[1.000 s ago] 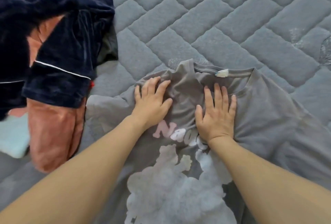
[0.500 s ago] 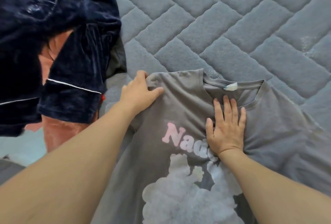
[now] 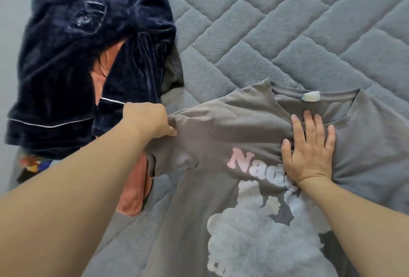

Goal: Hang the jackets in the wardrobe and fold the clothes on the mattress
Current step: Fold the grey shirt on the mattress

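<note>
Quilted grey mattress (image 3: 287, 39) fills the view, its plush padding stitched into a herringbone of raised rectangular blocks. At the far left lies a crumpled heap of dark navy velvet clothing (image 3: 77, 55), shiny and deeply creased, with thin white piping along its hems; a salmon-pink garment (image 3: 132, 190) with a soft matte nap shows through a gap in it and again below, and a small multicoloured patch of fabric (image 3: 31, 164) peeks out at the left edge. Just right of the heap, the left hand (image 3: 148, 121) pinches the shoulder and sleeve of a grey T-shirt (image 3: 221, 126), fingers curled into the bunched cloth. The shirt lies front up on the mattress, smooth thin jersey with a ribbed round collar, a white neck label (image 3: 311, 96), puffy pink-and-white lettering and a fuzzy pale cloud-like print. Further right, the right hand (image 3: 309, 152) presses flat on the chest below the collar, fingers straight and slightly spread, small wrinkles radiating from it.
</note>
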